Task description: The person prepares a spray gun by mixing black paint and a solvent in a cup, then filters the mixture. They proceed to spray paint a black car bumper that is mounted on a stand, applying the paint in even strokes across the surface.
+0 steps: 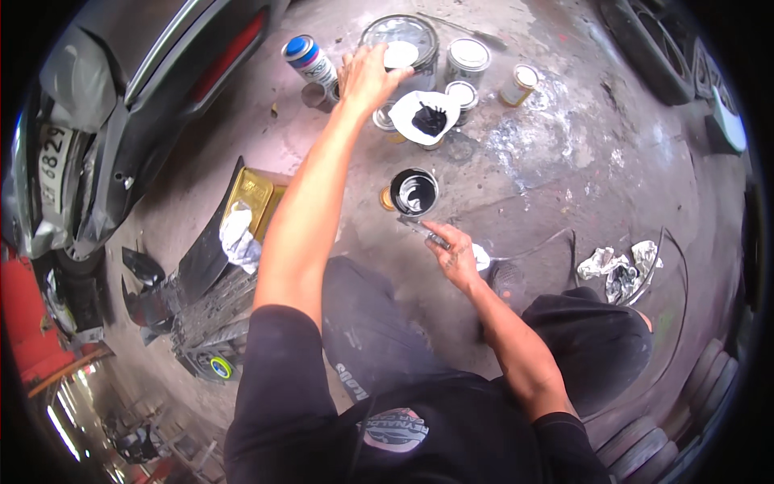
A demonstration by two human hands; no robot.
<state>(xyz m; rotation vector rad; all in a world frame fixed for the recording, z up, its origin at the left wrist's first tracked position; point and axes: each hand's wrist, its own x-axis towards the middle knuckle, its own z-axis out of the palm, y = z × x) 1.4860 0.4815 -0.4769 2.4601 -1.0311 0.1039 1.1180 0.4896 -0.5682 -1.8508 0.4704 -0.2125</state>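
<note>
My left hand (367,77) reaches forward, its fingers and thumb around the edge of a white lid (401,55) over a large metal can (423,32). My right hand (453,252) grips a thin, paint-smeared spatula (415,224) just below an open tin (426,204) of dark paint. A white bowl-like piece (403,113) with black paint sits on a can behind that tin. A blue-capped spray-type can (318,68), a lidded tin (468,64) and several smaller tins (516,89) stand about them on the stained floor.
At left are a grey car (97,129), a black body panel (201,250) and a yellow rectangular can (250,194) with a white rag (239,238). At right lie crumpled paper (621,274), a hose (684,306) and stacked discs (709,371); tyres (661,56) are at upper right.
</note>
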